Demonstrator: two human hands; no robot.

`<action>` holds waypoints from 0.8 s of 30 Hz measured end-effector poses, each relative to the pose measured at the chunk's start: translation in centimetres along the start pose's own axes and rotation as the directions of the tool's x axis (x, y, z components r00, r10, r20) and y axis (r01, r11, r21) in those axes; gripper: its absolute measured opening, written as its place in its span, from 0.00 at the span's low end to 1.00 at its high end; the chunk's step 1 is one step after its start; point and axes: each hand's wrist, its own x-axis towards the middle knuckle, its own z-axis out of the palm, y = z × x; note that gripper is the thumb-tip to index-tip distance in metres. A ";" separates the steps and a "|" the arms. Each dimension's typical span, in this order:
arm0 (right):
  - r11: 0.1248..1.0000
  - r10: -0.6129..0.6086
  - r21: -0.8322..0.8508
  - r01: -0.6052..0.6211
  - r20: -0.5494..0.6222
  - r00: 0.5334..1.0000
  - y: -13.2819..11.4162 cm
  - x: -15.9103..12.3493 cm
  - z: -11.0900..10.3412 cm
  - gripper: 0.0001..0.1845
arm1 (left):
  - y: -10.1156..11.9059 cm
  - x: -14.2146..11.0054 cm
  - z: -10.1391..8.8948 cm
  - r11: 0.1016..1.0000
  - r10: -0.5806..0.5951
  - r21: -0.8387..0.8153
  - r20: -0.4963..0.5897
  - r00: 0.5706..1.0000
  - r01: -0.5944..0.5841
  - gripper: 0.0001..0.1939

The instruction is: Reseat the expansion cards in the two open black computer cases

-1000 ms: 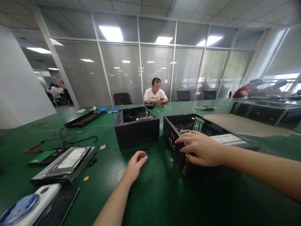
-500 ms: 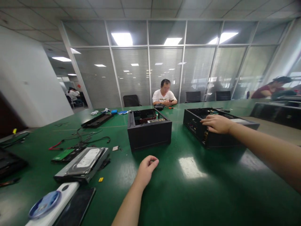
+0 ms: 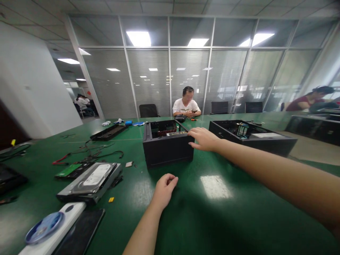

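Note:
My right hand [image 3: 204, 139] reaches to the right edge of a black computer case [image 3: 168, 150] standing in the middle. Its fingers are stretched out and the thumb is apart; the fingertips meet the case's top corner or lie just beside it. Inside the case's open top, boards and metal parts show. Resting on the green table in front of the case is my left hand [image 3: 165, 187], its fingers curled in to the thumb, with nothing visible in them. A second black computer case [image 3: 260, 143], also open on top, lies to the right behind my right forearm.
At the left are a hard drive [image 3: 97, 177] on a metal box, a green circuit board [image 3: 69, 170], loose cables [image 3: 106, 155], and a black panel [image 3: 108, 131]. Nearer lie a blue round lid [image 3: 44, 227] and a dark phone-like slab [image 3: 82, 230]. A person [image 3: 186, 106] sits across the table [image 3: 202, 219].
My right hand has moved left, off the right-hand computer case and over to the middle one. My left hand stays curled in place; the view has shifted slightly.

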 end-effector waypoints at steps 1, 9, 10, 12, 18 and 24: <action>0.999 0.004 0.036 -0.002 -0.054 0.999 -1.3 1.5 0.3 0.28 | -0.1 0.0 0.0 1.000 -0.001 -0.009 0.006 1.000 0.001 0.17; 0.960 0.278 0.086 -0.266 -0.189 0.942 -7.8 6.3 4.8 0.32 | -0.5 0.2 0.0 1.000 -0.001 -0.029 -0.033 0.999 0.000 0.16; 0.957 0.289 0.080 -0.278 -0.211 0.934 -8.0 6.2 5.1 0.29 | -0.4 0.2 -0.2 1.000 0.010 -0.025 -0.066 0.998 -0.011 0.15; 0.963 0.268 0.071 -0.258 -0.226 0.937 -7.9 6.0 5.4 0.25 | -0.2 0.1 -0.6 0.999 0.046 0.023 -0.214 0.976 -0.042 0.13; 0.970 0.242 0.073 -0.231 -0.217 0.946 -7.4 5.6 5.0 0.20 | 0.1 0.3 -2.4 0.999 0.046 0.040 -0.704 0.708 -0.025 0.15; 0.968 0.214 0.176 -0.179 -0.209 0.954 -7.6 2.8 3.5 0.19 | -1.0 0.9 -2.6 0.991 -0.047 -0.123 -0.711 0.701 -0.058 0.23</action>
